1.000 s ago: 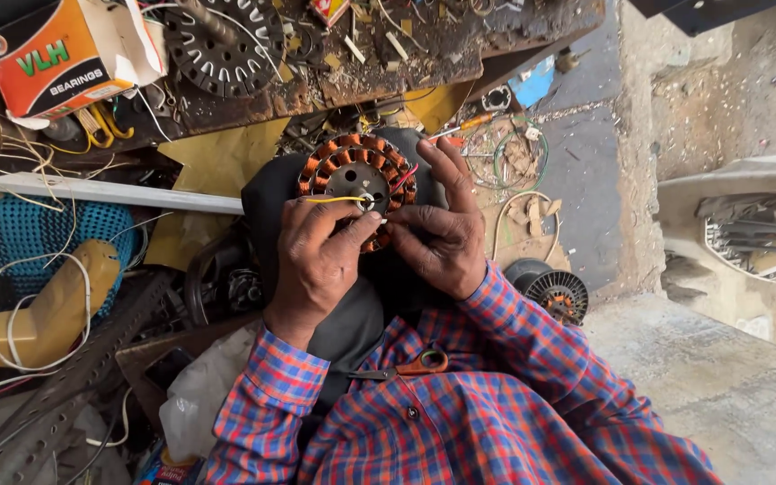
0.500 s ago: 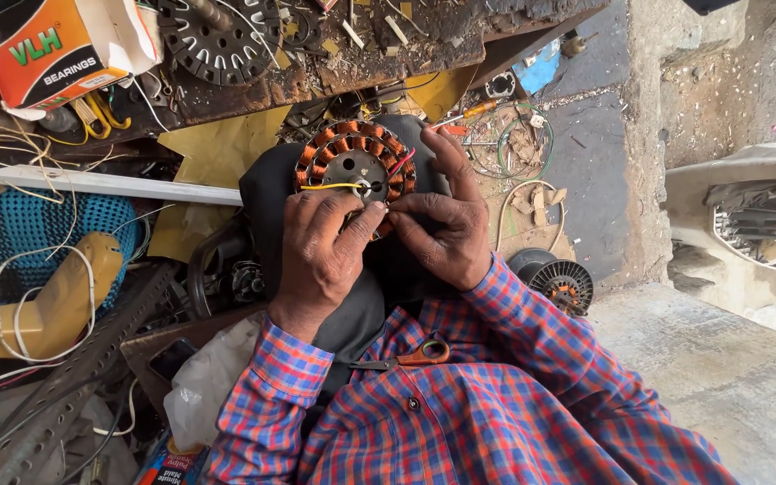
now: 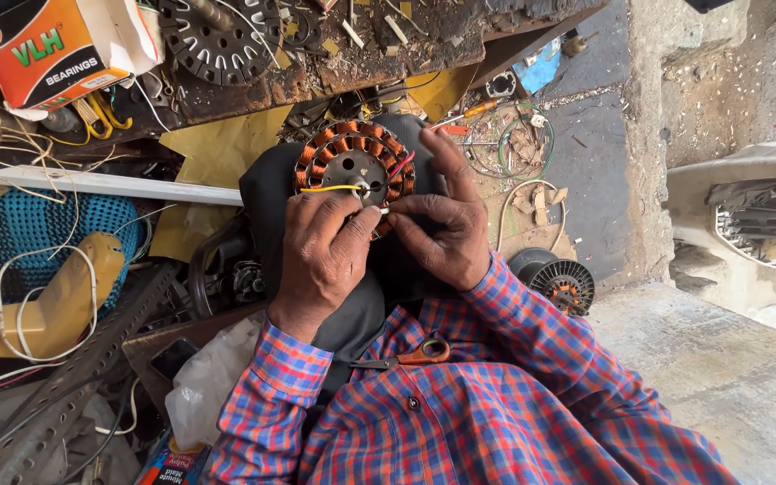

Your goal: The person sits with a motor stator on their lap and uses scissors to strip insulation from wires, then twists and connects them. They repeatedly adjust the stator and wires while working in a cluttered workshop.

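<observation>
A round motor stator [image 3: 352, 162] with copper windings rests on a black cloth [image 3: 267, 193] over my knee. A yellow wire [image 3: 325, 189] and a red wire [image 3: 399, 168] lead off its middle. My left hand [image 3: 321, 256] lies over the stator's near edge, and its fingertips pinch the yellow wire's end. My right hand [image 3: 442, 224] meets it from the right: thumb and forefinger pinch the red wire's bare tip against the other, while a finger stretches up along the stator's right rim. Orange-handled scissors [image 3: 415, 353] lie on my checked shirt.
An orange and white box [image 3: 56, 45] and a black slotted disc [image 3: 217, 36] lie on the rusty bench above. A white bar [image 3: 110, 184], blue mesh [image 3: 38, 229] and a perforated metal angle [image 3: 65, 377] crowd the left. A second stator [image 3: 560, 285] sits at right by concrete.
Both hands stay at the stator's near edge, with the fingertips drawn closer together on the wire ends. The red wire now shows beside my right finger.
</observation>
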